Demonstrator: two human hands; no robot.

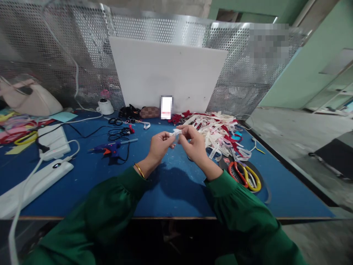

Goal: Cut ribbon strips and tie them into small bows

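Both hands meet above the middle of the blue table. A small piece of white ribbon [177, 131] sits between their fingertips, partly covered by the fingers. My left hand [160, 147], with a gold bangle at its wrist, pinches the ribbon's left side. From the right, my right hand [194, 145] has thumb and fingers closed on the same ribbon. Just behind and right of my right hand lies a heap of white, pink and red ribbon strips [212, 127].
Left of my hands lies a blue glue gun [111, 148]. Orange-handled scissors [237, 175] and yellow-handled scissors [252, 178] rest on the right beside a black roll. White power strips [35, 187] and cables occupy the left. A lit phone [166, 106] leans against a white board [171, 70].
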